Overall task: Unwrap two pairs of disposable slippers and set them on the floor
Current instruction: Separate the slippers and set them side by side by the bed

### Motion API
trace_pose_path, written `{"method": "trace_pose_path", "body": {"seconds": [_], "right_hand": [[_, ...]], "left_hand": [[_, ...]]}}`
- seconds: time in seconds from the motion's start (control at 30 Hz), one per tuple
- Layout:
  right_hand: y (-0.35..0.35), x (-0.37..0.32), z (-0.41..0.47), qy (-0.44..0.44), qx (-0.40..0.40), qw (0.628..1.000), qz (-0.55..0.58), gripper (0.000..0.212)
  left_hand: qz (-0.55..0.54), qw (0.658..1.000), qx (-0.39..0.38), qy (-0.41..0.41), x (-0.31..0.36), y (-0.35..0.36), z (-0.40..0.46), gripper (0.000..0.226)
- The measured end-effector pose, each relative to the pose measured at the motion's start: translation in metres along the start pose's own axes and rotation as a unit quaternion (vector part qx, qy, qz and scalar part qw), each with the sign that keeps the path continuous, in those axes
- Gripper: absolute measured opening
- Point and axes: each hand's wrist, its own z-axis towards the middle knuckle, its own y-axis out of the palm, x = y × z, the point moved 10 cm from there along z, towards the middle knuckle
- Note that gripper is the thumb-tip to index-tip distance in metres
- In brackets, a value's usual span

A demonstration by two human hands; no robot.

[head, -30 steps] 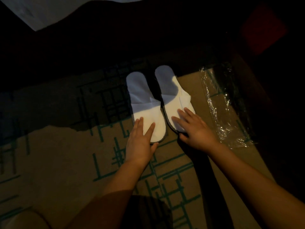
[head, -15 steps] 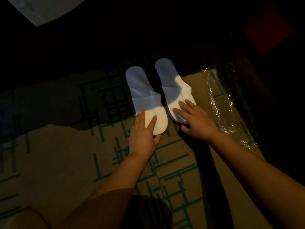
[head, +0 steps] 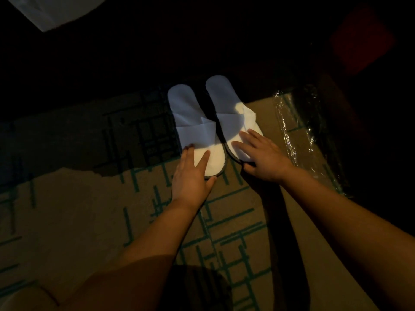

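Observation:
Two white disposable slippers lie side by side on the patterned carpet, heels pointing away from me. My left hand (head: 193, 173) rests flat on the toe end of the left slipper (head: 190, 117), fingers spread over it and thumb at its near edge. My right hand (head: 260, 156) presses on the toe end of the right slipper (head: 226, 104), fingers spread, thumb hooked under its near rim. An empty clear plastic wrapper (head: 307, 140) lies on the carpet just right of the right slipper. No second pair is visible.
The tan carpet (head: 78, 209) has green line patterns, and its far half is in deep shadow. A white sheet or cloth (head: 56, 10) shows at the top left. A dim reddish object (head: 363, 39) sits in the dark at the upper right.
Both hands have slid the slippers a little away from me across the carpet, keeping them side by side. The wrapper has stayed where it was.

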Motion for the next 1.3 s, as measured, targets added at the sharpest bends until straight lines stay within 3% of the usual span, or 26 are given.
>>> {"method": "trace_pose_path", "body": {"seconds": [0.23,0.37,0.57,0.67,0.77,0.87,1.1,1.3], "right_hand": [[-0.002,0.000,-0.002,0.009,-0.005,1.000,-0.002,0.068],[-0.015,-0.009,-0.005,0.016,0.031,0.999,-0.004,0.062],[-0.045,-0.046,-0.043,0.058,0.076,0.992,0.077,0.049],[-0.058,-0.070,-0.080,0.120,0.029,0.981,0.149,0.045],[-0.077,-0.106,-0.130,0.171,-0.028,0.942,0.288,0.049],[-0.109,-0.141,-0.177,0.206,-0.053,0.915,0.344,0.040],[-0.223,-0.216,-0.267,0.233,-0.091,0.899,0.360,0.037],[-0.337,-0.268,-0.308,0.191,-0.120,0.923,0.312,0.041]], "left_hand": [[-0.004,0.999,-0.034,0.027,0.002,-0.001,-0.004,0.075],[-0.022,0.999,-0.033,0.026,-0.001,-0.018,-0.005,0.073],[-0.029,0.997,-0.077,0.003,-0.012,-0.074,-0.033,0.062],[-0.013,0.993,-0.105,-0.053,-0.013,-0.120,-0.066,0.047],[-0.075,0.977,-0.138,-0.146,-0.019,-0.171,-0.108,0.044],[-0.138,0.957,-0.116,-0.226,-0.022,-0.234,-0.147,0.043],[-0.147,0.921,-0.148,-0.330,0.000,-0.365,-0.257,0.043],[-0.197,0.893,-0.136,-0.380,0.036,-0.481,-0.347,0.043]]}}
